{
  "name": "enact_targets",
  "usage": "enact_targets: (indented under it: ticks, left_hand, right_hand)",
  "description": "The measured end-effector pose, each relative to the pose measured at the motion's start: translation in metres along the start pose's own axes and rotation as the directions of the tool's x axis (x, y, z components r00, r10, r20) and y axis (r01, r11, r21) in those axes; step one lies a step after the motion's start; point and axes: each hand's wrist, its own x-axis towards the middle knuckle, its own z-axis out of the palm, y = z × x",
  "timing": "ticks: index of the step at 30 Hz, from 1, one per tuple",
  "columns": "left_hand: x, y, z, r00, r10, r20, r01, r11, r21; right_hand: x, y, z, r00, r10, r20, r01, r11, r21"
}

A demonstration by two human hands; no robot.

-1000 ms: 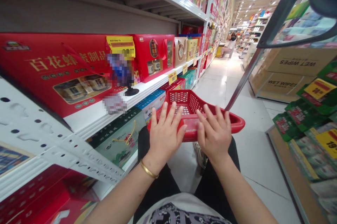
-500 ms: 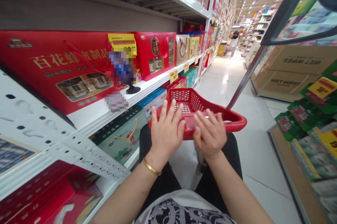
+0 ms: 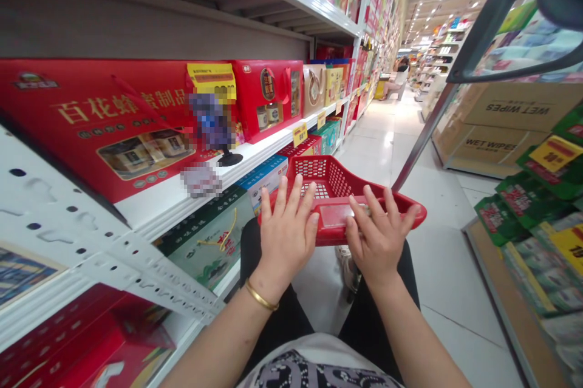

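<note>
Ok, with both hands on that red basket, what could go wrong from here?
The left hand and right hand lie spread open on the red plastic basket instead of closing around it, so it might slip. Its left corner sits close to the white shelf edge and could knock the blue-and-white box or the green gift box. The metal pole near its right end might also catch it.

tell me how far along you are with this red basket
Done: the red plastic shopping basket is already out in front of the person, its mesh floor in view. In hand: the left hand and right hand lie open on its near rim. Left on the shelves: the red honey gift box and green gift box, neither touched by a hand.
</note>
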Motion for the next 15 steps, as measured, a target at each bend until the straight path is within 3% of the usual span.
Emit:
enact_targets:
  ticks: [5, 8, 12, 15]
  left_hand:
    - [0.000, -0.003, 0.003, 1.000, -0.003, -0.017, 0.003, 1.000, 0.000]
    - [-0.001, -0.003, 0.004, 0.999, 0.004, -0.034, -0.003, 1.000, 0.003]
    - [0.001, 0.000, 0.003, 1.000, 0.011, -0.030, -0.011, 1.000, 0.003]
    - [0.001, 0.001, 0.004, 1.000, 0.002, -0.028, -0.002, 1.000, 0.004]
  right_hand:
    - [0.010, -0.017, 0.005, 0.983, -0.155, 0.095, 0.138, 0.976, 0.166]
    - [0.012, -0.002, 0.002, 0.970, -0.224, 0.099, 0.199, 0.957, 0.212]
    - [0.012, 0.030, -0.007, 0.994, -0.086, 0.074, 0.071, 0.979, 0.190]
    - [0.012, 0.029, -0.008, 0.998, -0.017, 0.057, 0.006, 0.983, 0.182]
